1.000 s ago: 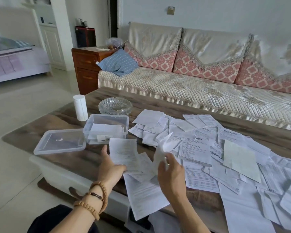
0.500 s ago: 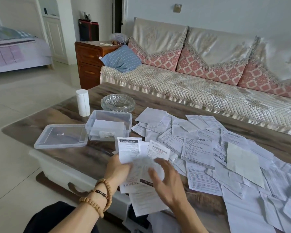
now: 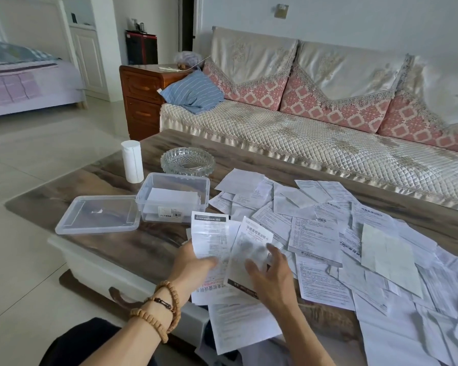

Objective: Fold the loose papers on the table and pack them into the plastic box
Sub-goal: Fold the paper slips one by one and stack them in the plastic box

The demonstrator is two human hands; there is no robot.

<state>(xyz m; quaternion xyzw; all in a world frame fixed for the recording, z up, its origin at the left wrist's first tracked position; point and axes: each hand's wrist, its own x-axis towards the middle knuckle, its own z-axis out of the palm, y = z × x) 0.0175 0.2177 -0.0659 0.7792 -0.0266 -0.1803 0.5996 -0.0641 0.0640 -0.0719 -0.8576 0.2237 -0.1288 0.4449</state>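
A long sofa with quilted cream seat covers and pink patterned cushions stands against a pale wall. At its left end is a wooden cabinet; left of that, glossy light floor tiles reach a bed.

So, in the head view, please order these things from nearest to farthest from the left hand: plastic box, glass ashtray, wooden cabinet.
From the left hand:
1. Plastic box, just beyond it on the table.
2. Glass ashtray, behind the box.
3. Wooden cabinet, off the table, beside the sofa's end.
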